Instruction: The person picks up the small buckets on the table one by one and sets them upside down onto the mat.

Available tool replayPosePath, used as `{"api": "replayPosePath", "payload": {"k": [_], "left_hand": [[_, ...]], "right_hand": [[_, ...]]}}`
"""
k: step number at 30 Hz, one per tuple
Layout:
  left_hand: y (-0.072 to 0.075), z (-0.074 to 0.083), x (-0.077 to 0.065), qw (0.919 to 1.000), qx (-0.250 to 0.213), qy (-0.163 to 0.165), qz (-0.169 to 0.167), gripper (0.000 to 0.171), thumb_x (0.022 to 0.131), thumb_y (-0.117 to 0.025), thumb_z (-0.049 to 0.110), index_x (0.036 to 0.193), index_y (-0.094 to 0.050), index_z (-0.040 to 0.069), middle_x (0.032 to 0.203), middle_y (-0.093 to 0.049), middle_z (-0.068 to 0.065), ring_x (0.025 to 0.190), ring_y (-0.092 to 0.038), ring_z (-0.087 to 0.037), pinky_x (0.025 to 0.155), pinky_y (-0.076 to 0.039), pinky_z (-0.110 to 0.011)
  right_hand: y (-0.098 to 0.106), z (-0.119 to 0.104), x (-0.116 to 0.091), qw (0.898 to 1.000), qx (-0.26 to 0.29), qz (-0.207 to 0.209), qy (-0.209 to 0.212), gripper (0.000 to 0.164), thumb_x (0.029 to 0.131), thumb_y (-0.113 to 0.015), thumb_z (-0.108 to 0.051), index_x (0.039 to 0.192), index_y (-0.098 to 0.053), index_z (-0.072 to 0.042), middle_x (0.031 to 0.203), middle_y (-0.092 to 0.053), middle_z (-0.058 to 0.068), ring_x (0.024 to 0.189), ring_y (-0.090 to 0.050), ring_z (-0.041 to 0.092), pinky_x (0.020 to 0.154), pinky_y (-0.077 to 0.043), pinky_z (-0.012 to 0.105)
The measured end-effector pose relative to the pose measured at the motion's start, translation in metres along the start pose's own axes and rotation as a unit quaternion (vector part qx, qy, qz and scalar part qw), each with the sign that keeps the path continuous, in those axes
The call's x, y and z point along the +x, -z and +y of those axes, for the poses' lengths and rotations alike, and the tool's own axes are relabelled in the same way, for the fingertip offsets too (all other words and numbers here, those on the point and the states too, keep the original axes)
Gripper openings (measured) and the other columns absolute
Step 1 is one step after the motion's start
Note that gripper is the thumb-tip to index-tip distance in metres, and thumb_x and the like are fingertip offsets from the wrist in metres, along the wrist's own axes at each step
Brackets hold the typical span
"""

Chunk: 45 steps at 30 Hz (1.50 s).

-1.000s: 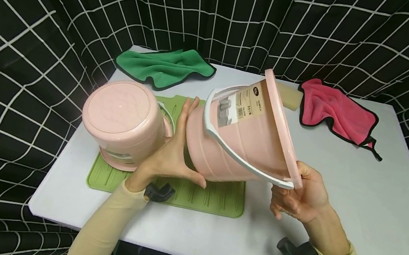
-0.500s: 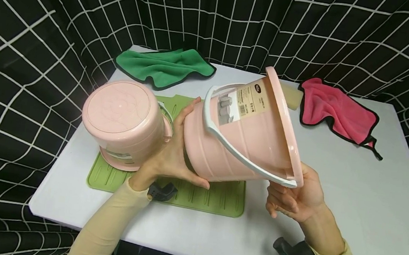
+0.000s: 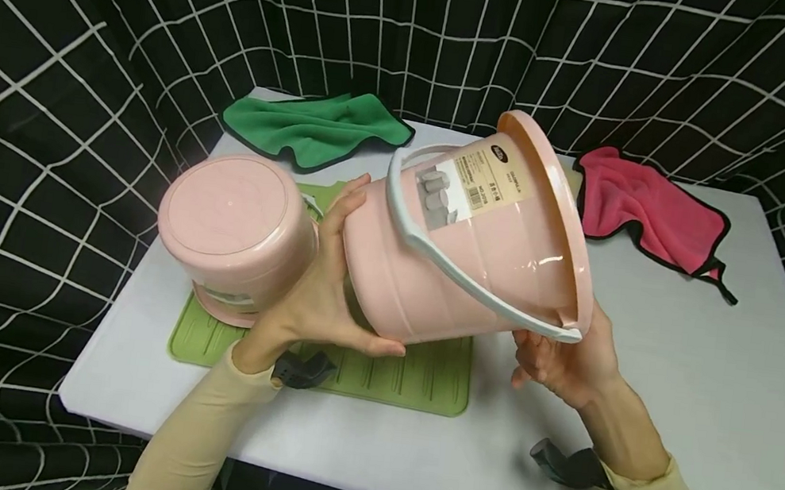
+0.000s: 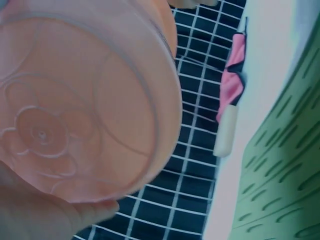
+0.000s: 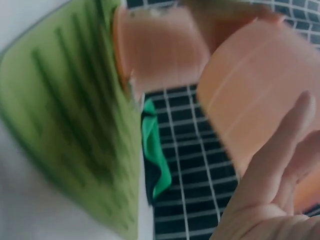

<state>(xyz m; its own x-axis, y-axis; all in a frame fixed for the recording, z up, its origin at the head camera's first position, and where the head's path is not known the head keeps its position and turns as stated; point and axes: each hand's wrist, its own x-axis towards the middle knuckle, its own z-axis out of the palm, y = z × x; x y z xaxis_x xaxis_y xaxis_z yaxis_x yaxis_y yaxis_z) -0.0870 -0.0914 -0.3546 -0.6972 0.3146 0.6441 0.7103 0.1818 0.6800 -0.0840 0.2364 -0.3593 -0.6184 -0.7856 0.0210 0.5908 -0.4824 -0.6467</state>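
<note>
A pink plastic bucket [image 3: 460, 284] with a pale handle and a paper label is held tilted above the green mat, its mouth turned to the right. My left hand [image 3: 318, 301] grips its base, thumb along the lower edge and fingers at the upper side. At the lower rim, my right hand [image 3: 580, 369] holds the bucket, with some fingers hidden behind it. The left wrist view shows the flower-patterned bucket bottom [image 4: 75, 115] close up. A second pink bucket [image 3: 231, 212] stands upside down on the left of the mat, just beside my left hand.
The green ribbed mat [image 3: 414, 379] lies on a white table [image 3: 695, 373]. A green cloth [image 3: 319, 125] is at the back left, a pink cloth [image 3: 647, 212] at the back right. A pale sponge [image 4: 226, 131] lies beside the pink cloth. Black gridded curtain [image 3: 414, 40] surrounds the table.
The held bucket has risen slightly and shifted, its upper rim tipping back to the left and its mouth showing more. Both hands keep their hold. The upside-down bucket has not moved.
</note>
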Motion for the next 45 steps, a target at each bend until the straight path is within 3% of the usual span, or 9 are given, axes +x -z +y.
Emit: {"api": "replayPosePath", "payload": {"k": [5, 8, 12, 16, 19, 24, 28, 36, 45], "left_hand": [[0.01, 0.011, 0.002, 0.9988, 0.044, 0.013, 0.017, 0.143, 0.049, -0.1, 0.043, 0.157, -0.01, 0.014, 0.166, -0.014, -0.026, 0.158, -0.018, -0.029, 0.131, -0.019, -0.05], [0.016, 0.017, 0.002, 0.9972, 0.063, 0.035, 0.02, 0.145, 0.049, -0.1, 0.039, 0.156, -0.008, 0.01, 0.167, -0.014, -0.026, 0.159, -0.013, -0.028, 0.131, -0.019, -0.05], [0.023, 0.028, 0.004, 0.9946, 0.084, 0.057, 0.021, 0.145, 0.048, -0.1, 0.033, 0.157, -0.009, 0.012, 0.168, -0.014, -0.022, 0.16, -0.009, -0.024, 0.129, -0.026, -0.05], [0.029, 0.042, 0.008, 0.9882, 0.132, 0.076, 0.017, 0.143, 0.048, -0.101, 0.038, 0.157, -0.011, 0.016, 0.168, -0.012, -0.016, 0.16, -0.009, -0.024, 0.127, -0.029, -0.053], [0.032, 0.053, 0.012, 0.9797, 0.177, 0.093, 0.007, 0.142, 0.049, -0.099, 0.045, 0.158, -0.014, 0.017, 0.169, -0.011, -0.016, 0.16, -0.011, -0.026, 0.125, -0.03, -0.058], [0.035, 0.063, 0.018, 0.9623, 0.223, 0.155, -0.018, 0.139, 0.05, -0.097, 0.053, 0.16, -0.018, 0.023, 0.169, -0.012, -0.012, 0.16, -0.012, -0.025, 0.121, -0.032, -0.064], [0.037, 0.067, 0.02, 0.9524, 0.234, 0.192, -0.04, 0.138, 0.052, -0.097, 0.054, 0.162, -0.017, 0.028, 0.17, -0.01, -0.009, 0.159, -0.014, -0.029, 0.119, -0.034, -0.065], [0.04, 0.078, 0.019, 0.9364, 0.265, 0.22, -0.069, 0.137, 0.055, -0.096, 0.058, 0.162, -0.016, 0.032, 0.168, -0.012, -0.01, 0.156, -0.019, -0.036, 0.117, -0.036, -0.067], [0.041, 0.091, 0.024, 0.9112, 0.301, 0.254, -0.12, 0.136, 0.056, -0.093, 0.064, 0.163, -0.014, 0.036, 0.166, -0.017, -0.01, 0.146, -0.028, -0.043, 0.111, -0.042, -0.067]], "right_hand": [[0.017, -0.02, -0.013, 0.989, -0.037, 0.146, 0.003, 0.084, 0.111, -0.01, -0.053, 0.098, -0.076, -0.002, 0.081, -0.079, 0.008, 0.069, -0.075, 0.018, 0.07, -0.065, 0.038], [0.027, -0.031, -0.022, 0.982, -0.012, 0.188, 0.024, 0.085, 0.111, -0.016, -0.054, 0.099, -0.077, 0.004, 0.083, -0.079, 0.013, 0.07, -0.074, 0.021, 0.071, -0.066, 0.04], [0.036, -0.038, -0.031, 0.978, -0.009, 0.204, 0.044, 0.083, 0.111, -0.017, -0.052, 0.103, -0.076, 0.006, 0.086, -0.079, 0.015, 0.07, -0.074, 0.025, 0.072, -0.066, 0.04], [0.041, -0.043, -0.035, 0.972, -0.032, 0.228, 0.052, 0.077, 0.112, -0.02, -0.049, 0.103, -0.076, 0.003, 0.086, -0.079, 0.013, 0.07, -0.075, 0.024, 0.071, -0.065, 0.039], [0.043, -0.045, -0.037, 0.968, -0.047, 0.241, 0.058, 0.073, 0.112, -0.023, -0.048, 0.103, -0.076, 0.001, 0.086, -0.08, 0.012, 0.07, -0.076, 0.024, 0.071, -0.065, 0.038], [0.045, -0.047, -0.04, 0.963, -0.059, 0.254, 0.064, 0.069, 0.112, -0.025, -0.046, 0.103, -0.076, 0.001, 0.087, -0.08, 0.011, 0.07, -0.076, 0.024, 0.07, -0.065, 0.039], [0.046, -0.047, -0.041, 0.959, -0.07, 0.267, 0.064, 0.066, 0.112, -0.028, -0.045, 0.103, -0.075, 0.0, 0.086, -0.079, 0.01, 0.069, -0.076, 0.023, 0.069, -0.065, 0.038], [0.05, -0.045, -0.044, 0.959, -0.06, 0.267, 0.067, 0.065, 0.112, -0.028, -0.043, 0.102, -0.076, 0.0, 0.085, -0.079, 0.011, 0.069, -0.076, 0.023, 0.069, -0.065, 0.039], [0.053, -0.043, -0.048, 0.96, -0.046, 0.267, 0.075, 0.067, 0.114, -0.022, -0.035, 0.101, -0.077, 0.002, 0.085, -0.079, 0.012, 0.069, -0.075, 0.023, 0.069, -0.065, 0.039]]}}
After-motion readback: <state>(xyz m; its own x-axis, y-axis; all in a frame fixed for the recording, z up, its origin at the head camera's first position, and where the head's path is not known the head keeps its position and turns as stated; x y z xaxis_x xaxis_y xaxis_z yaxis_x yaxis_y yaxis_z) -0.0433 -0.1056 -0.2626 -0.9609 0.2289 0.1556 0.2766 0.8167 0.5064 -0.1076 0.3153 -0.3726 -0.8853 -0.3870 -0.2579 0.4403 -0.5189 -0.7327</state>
